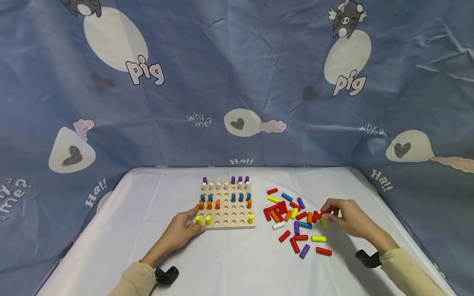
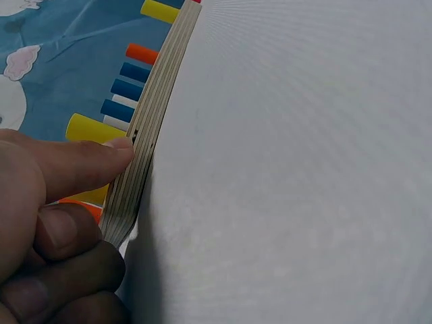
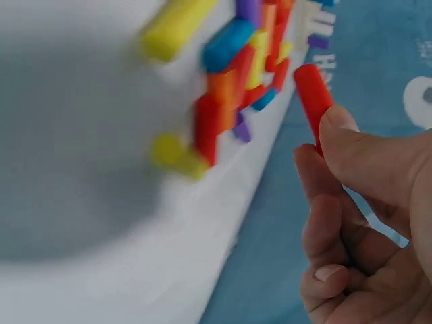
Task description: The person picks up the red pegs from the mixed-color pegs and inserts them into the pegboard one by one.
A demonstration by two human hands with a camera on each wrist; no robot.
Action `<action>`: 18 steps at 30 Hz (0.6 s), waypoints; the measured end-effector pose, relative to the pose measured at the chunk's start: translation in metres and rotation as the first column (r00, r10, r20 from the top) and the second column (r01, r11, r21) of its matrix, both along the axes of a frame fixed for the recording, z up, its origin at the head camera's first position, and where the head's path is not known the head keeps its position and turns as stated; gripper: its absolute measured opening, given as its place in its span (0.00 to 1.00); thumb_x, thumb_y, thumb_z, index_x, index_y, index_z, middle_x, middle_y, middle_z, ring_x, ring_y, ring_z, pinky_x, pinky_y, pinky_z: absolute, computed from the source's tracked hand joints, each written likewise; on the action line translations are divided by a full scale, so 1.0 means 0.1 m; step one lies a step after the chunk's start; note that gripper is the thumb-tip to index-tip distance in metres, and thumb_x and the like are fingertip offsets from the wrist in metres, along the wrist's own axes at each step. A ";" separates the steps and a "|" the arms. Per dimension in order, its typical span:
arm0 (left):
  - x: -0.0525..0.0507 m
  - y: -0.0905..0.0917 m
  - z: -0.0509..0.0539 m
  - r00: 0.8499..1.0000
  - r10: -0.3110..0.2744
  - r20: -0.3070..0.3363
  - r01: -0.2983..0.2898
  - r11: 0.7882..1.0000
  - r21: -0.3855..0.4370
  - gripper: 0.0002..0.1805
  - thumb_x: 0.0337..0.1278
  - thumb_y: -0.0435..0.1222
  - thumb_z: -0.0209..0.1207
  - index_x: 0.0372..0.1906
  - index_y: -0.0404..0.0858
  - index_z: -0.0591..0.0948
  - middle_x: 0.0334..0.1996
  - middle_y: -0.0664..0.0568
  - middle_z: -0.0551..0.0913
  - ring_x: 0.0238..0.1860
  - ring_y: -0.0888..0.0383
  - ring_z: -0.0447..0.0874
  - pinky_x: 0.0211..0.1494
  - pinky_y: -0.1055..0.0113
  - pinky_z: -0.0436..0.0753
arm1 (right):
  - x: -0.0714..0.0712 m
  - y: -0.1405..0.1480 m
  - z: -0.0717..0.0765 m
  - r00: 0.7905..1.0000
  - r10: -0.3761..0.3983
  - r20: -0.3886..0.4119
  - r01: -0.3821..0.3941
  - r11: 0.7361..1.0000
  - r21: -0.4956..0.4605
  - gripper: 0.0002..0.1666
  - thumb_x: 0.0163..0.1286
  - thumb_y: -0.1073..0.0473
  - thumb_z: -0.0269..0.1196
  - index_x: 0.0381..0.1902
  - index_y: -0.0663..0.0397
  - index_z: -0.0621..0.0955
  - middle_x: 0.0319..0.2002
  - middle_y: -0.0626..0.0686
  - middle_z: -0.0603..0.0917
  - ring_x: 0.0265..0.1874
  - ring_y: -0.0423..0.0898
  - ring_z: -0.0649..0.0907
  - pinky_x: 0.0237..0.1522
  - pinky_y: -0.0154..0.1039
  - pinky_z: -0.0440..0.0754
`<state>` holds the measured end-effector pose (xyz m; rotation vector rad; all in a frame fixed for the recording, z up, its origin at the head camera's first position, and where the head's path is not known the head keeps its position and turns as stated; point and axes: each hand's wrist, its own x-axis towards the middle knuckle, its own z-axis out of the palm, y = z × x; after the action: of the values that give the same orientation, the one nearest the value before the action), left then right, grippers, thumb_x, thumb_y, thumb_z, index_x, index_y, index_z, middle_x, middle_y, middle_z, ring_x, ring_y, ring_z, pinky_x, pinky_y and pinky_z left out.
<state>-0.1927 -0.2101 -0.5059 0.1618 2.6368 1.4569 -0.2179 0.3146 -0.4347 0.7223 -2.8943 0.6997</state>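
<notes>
A wooden pegboard (image 1: pixel 234 225) lies on the white table, with purple, white, blue, orange and yellow pegs upright in some of its holes. At its near left corner my left hand (image 1: pixel 178 231) grips the board, thumb on the front edge and index finger along the left side. In the left wrist view that thumb presses the layered edge beside a yellow peg (image 2: pixel 94 127); the other fingers are curled. My right hand (image 1: pixel 348 218) pinches a red peg (image 3: pixel 312 98) between thumb and index finger, at the right side of a pile of loose pegs.
Loose red, yellow, blue, purple and orange pegs are scattered right of the board, among them a white peg (image 1: pixel 278 225). A red peg (image 1: pixel 324 251) lies nearest the front. A blue printed cloth (image 1: pixel 207 82) hangs behind the white tabletop (image 1: pixel 163 185).
</notes>
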 end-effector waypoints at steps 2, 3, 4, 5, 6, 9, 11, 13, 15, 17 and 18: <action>0.00 -0.01 -0.01 1.000 0.002 0.000 -0.002 1.000 -0.004 0.46 0.62 0.37 0.73 0.80 0.28 0.65 0.09 0.60 0.65 0.12 0.65 0.56 0.17 0.73 0.57 | -0.06 -0.11 0.04 1.000 0.014 -0.004 -0.014 1.000 -0.008 0.09 0.65 0.63 0.76 0.37 0.43 0.87 0.31 0.36 0.85 0.30 0.32 0.77 0.32 0.32 0.77; 0.00 -0.01 -0.01 1.000 0.005 0.003 -0.005 1.000 -0.001 0.46 0.62 0.37 0.73 0.80 0.28 0.65 0.09 0.60 0.65 0.12 0.64 0.56 0.18 0.73 0.57 | -0.08 -0.17 0.06 1.000 0.022 -0.008 -0.022 1.000 -0.013 0.09 0.65 0.63 0.76 0.37 0.43 0.87 0.31 0.36 0.86 0.31 0.33 0.78 0.33 0.32 0.77; -0.01 -0.01 -0.01 1.000 0.006 0.006 -0.007 1.000 0.006 0.46 0.62 0.37 0.73 0.80 0.29 0.65 0.09 0.60 0.64 0.12 0.64 0.56 0.18 0.73 0.57 | -0.11 -0.22 0.08 0.999 0.031 -0.009 -0.032 0.999 -0.019 0.08 0.66 0.63 0.76 0.38 0.44 0.88 0.32 0.36 0.86 0.31 0.33 0.78 0.33 0.32 0.78; -0.02 0.00 -0.01 1.000 0.008 0.008 -0.008 1.000 0.015 0.46 0.62 0.37 0.73 0.80 0.29 0.65 0.09 0.60 0.64 0.12 0.64 0.55 0.17 0.73 0.57 | -0.14 -0.27 0.10 0.999 0.040 -0.015 -0.041 0.999 -0.024 0.08 0.66 0.63 0.76 0.38 0.45 0.88 0.32 0.37 0.87 0.31 0.34 0.78 0.33 0.33 0.78; -0.02 0.00 -0.01 1.000 0.009 0.012 -0.009 1.000 0.022 0.46 0.62 0.36 0.74 0.80 0.29 0.65 0.09 0.60 0.64 0.12 0.64 0.55 0.17 0.73 0.57 | -0.17 -0.33 0.11 0.999 0.048 -0.023 -0.048 0.998 -0.029 0.07 0.66 0.63 0.76 0.39 0.46 0.89 0.33 0.38 0.88 0.31 0.34 0.78 0.33 0.33 0.79; -0.03 0.01 -0.02 1.000 0.023 0.016 -0.023 0.999 0.045 0.45 0.61 0.35 0.74 0.79 0.29 0.66 0.10 0.60 0.64 0.13 0.65 0.55 0.17 0.73 0.57 | -0.24 -0.49 0.14 0.997 0.063 -0.042 -0.065 0.997 -0.042 0.06 0.66 0.62 0.76 0.39 0.48 0.90 0.35 0.40 0.89 0.32 0.35 0.79 0.34 0.34 0.80; -0.02 0.00 -0.02 0.999 0.032 0.020 -0.033 0.998 0.061 0.45 0.60 0.35 0.74 0.79 0.29 0.67 0.10 0.60 0.64 0.13 0.65 0.55 0.17 0.73 0.57 | -0.27 -0.60 0.15 0.997 0.064 -0.045 -0.067 0.996 -0.052 0.06 0.66 0.62 0.76 0.39 0.47 0.90 0.35 0.40 0.89 0.33 0.37 0.79 0.35 0.34 0.79; -0.02 -0.01 -0.03 0.999 0.040 0.031 -0.042 0.996 0.079 0.45 0.59 0.34 0.74 0.79 0.30 0.67 0.10 0.60 0.63 0.13 0.65 0.55 0.17 0.73 0.57 | -0.30 -0.72 0.14 0.996 0.066 -0.057 -0.070 0.996 -0.064 0.06 0.66 0.62 0.76 0.39 0.47 0.89 0.35 0.40 0.89 0.33 0.37 0.79 0.37 0.36 0.80; -0.01 -0.02 -0.04 0.998 0.044 0.038 -0.048 0.994 0.098 0.45 0.59 0.34 0.75 0.79 0.31 0.67 0.10 0.60 0.63 0.13 0.65 0.55 0.17 0.73 0.57 | -0.32 -0.84 0.13 0.995 0.071 -0.068 -0.077 0.994 -0.084 0.07 0.65 0.63 0.76 0.39 0.47 0.89 0.35 0.41 0.89 0.34 0.38 0.79 0.38 0.36 0.80; -0.01 -0.03 -0.04 0.998 0.046 0.041 -0.050 0.993 0.111 0.45 0.58 0.34 0.75 0.79 0.31 0.67 0.10 0.60 0.63 0.13 0.65 0.55 0.17 0.73 0.57 | -0.34 -0.96 0.12 0.992 0.084 -0.097 -0.093 0.990 -0.103 0.07 0.64 0.64 0.77 0.38 0.48 0.90 0.36 0.42 0.89 0.33 0.38 0.79 0.38 0.36 0.81; 0.00 -0.02 -0.05 0.998 0.048 0.042 -0.053 0.992 0.115 0.46 0.58 0.34 0.75 0.79 0.31 0.67 0.10 0.60 0.63 0.12 0.65 0.55 0.17 0.73 0.57 | -0.36 -1.02 0.11 0.989 0.091 -0.113 -0.104 0.988 -0.114 0.07 0.64 0.64 0.77 0.38 0.49 0.90 0.36 0.43 0.90 0.33 0.38 0.79 0.37 0.36 0.82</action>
<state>-0.1931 -0.2126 -0.5105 0.0769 2.5442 1.6137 -0.2537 0.2126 -0.4237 0.8636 -2.7091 0.8097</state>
